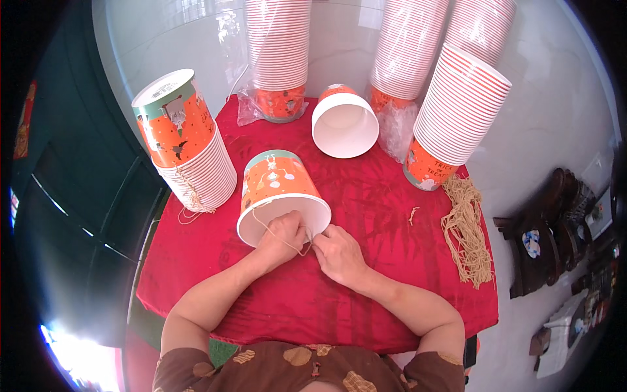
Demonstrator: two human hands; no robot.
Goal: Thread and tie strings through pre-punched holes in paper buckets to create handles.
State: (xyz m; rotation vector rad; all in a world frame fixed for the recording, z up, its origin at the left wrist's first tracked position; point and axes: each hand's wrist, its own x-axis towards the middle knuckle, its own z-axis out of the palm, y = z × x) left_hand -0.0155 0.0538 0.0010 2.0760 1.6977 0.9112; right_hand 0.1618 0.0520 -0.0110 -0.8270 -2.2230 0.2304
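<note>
Both your left hand point(282, 236) and right hand point(336, 253) seemingly pinch the string point(277, 236) at the paper bucket point(281, 195) rim; tugging hard could tear it.

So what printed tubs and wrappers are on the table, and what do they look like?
Orange paper bucket with cartoon pictures: on its side, centre, at both hands.
Stack of finished orange buckets: tilted, left.
White-inside bucket: on its side, back centre.
Striped white-and-red bucket stack: right.
Clear plastic wrappers: around the back stacks' bases.

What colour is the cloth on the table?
The tablecloth is bright red with a faint leafy pattern, seen best in the head view.
</note>
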